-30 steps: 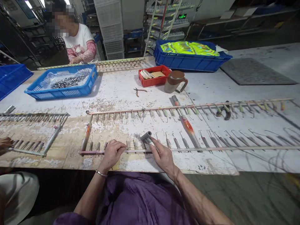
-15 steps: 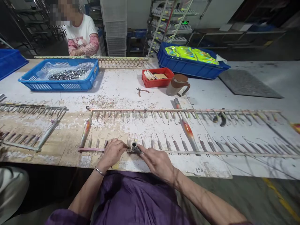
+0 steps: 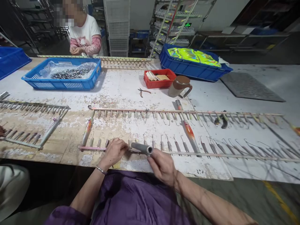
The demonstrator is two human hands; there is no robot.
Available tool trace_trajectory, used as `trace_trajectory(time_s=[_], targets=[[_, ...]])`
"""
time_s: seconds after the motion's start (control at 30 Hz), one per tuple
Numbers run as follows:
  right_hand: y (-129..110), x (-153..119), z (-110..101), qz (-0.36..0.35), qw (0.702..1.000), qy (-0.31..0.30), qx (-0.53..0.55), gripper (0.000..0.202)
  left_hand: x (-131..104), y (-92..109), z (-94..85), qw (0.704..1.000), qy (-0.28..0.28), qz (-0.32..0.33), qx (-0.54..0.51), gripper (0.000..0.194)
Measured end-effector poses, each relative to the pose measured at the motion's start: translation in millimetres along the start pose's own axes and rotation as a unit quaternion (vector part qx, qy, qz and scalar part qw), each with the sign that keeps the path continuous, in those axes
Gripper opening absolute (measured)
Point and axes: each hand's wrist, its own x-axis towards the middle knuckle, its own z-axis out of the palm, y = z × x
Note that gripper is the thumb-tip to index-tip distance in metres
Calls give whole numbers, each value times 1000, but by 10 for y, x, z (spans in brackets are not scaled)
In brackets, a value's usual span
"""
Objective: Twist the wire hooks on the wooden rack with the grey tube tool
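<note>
A pale, stained worktop (image 3: 122, 93) spans the frame, with wire racks and shelving in the dim room behind it. At the upper left a person in a white shirt (image 3: 85, 34) stands across from a light-blue plastic basket (image 3: 63, 85) of small dark, shiny pieces. Right of upper centre are a red plastic tray (image 3: 159, 83), a brown-and-grey mug (image 3: 179, 87) and pliers with reddish handles (image 3: 145, 91).

Across the middle lies a long frame, its near rail (image 3: 92, 148) and far rail (image 3: 112, 110) both lined with small hooked pieces (image 3: 169, 146). At lower centre the right hand (image 3: 164, 164) has its fingers closed on a thick grey metal tube (image 3: 140, 147), held over the near rail with the open end towards that hand. The left hand (image 3: 113, 154) rests at the rail just beside the tube, fingers bent and close together; whether they pinch anything is hidden.

The step in hand looks like close work with the tube at one spot on the near rail. Moving it would call for a firm grip, a steady rail and care around the left fingertips and upright hooks.
</note>
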Motion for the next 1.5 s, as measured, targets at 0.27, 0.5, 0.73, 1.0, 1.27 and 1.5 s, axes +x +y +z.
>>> trace_trajectory(time_s=[0.27,0.5,0.73,1.0,1.27,1.5], targets=[[-64,78,-47,3,1000,-9,28,52,-14,-23,16,1000,15,9,-2,21],[-31,-7,46,7,998,-67,-6,44,-16,-15,-1,1000,8,14,-15,23],[-42,6,109,-3,998,-67,-2,42,-10,-23,22,1000,6,5,-7,32],[-89,50,76,24,998,-31,41,46,-3,-17,2,1000,3,10,6,26],[-103,20,105,23,998,18,53,48,3,-42,8,1000,-6,13,6,24],[-32,28,141,20,1000,-10,14,44,-9,-56,18,1000,0,25,0,20]])
